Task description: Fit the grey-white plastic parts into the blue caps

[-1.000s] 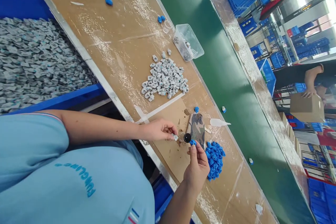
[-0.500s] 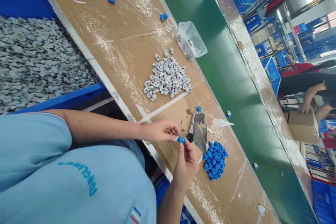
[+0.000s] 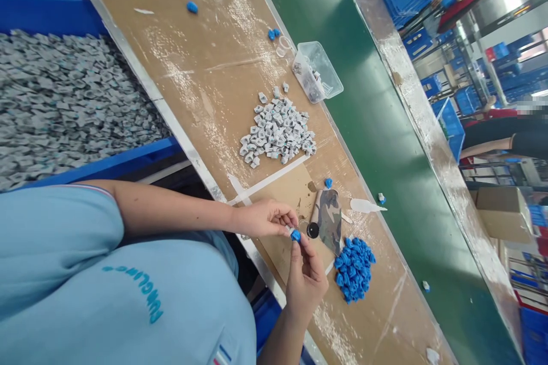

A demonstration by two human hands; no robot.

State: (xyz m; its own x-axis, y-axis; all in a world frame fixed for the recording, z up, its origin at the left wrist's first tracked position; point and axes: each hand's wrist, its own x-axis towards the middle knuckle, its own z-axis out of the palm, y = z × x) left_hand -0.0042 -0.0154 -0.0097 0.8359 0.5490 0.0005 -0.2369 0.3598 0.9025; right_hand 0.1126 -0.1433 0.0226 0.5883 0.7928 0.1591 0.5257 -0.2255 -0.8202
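Note:
My left hand (image 3: 268, 218) pinches a small grey-white piece (image 3: 290, 230) between thumb and fingertips. Against it is a small blue piece (image 3: 295, 235), gripped by the thumb and index finger of my right hand (image 3: 305, 279). The two pieces touch. Beyond my hands lie a camouflage-patterned pouch (image 3: 329, 219) and a round black cap (image 3: 313, 230). A heap of blue pieces (image 3: 355, 269) is to the right of my right hand. A pile of grey-white pieces (image 3: 280, 130) rests on the brown table (image 3: 205, 85), above my left hand in the view.
A blue crate (image 3: 47, 8) full of grey pieces stands at the left. A clear plastic box (image 3: 319, 71) sits at the table's far edge. Beyond runs a green belt (image 3: 363, 108) with a few small pieces. Another person's arm (image 3: 488, 147) and a cardboard box (image 3: 503, 214) are farther off.
My view has shifted slightly, so the table's contents appear a little lower and to the right. Both hands keep their hold; the blue piece looks turned. The other person's hands have left the cardboard box.

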